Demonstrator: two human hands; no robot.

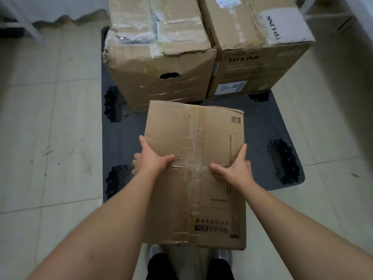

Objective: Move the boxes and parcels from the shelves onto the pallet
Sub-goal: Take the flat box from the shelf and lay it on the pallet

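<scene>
I hold a flat brown cardboard box (203, 142) in front of me, above the near half of the dark grey pallet (123, 138). My left hand (151, 158) grips its left edge, thumb on top and fingers down the side. My right hand (236, 166) grips the right edge the same way. Two large boxes stand on the far half of the pallet: a battered, taped one (159, 57) on the left and a TP-LINK carton (260, 53) on the right. The held box hides the pallet's middle.
Pale tiled floor (50, 118) surrounds the pallet on both sides. White shelf legs (18, 23) stand at the far left and another shelf frame (327, 15) at the far right. My shoes (153, 253) show below the held box.
</scene>
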